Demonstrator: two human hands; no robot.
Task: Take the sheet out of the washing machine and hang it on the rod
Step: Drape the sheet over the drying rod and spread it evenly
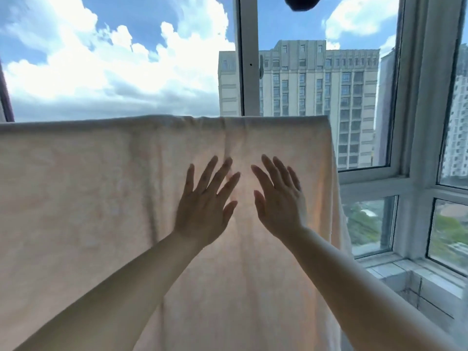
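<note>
From the head camera, the sheet hangs folded over a straight line at its top edge; the rod under that fold is hidden by the cloth. The sheet is pale peach and falls down past the bottom of the view. Both hands are raised in front of the sheet, near its middle fold. The left hand has its grip released, fingers straight and spread. The right hand is likewise released, fingers straight. Whether the palms touch the sheet cannot be told. Behind the sheet stands a window.
</note>
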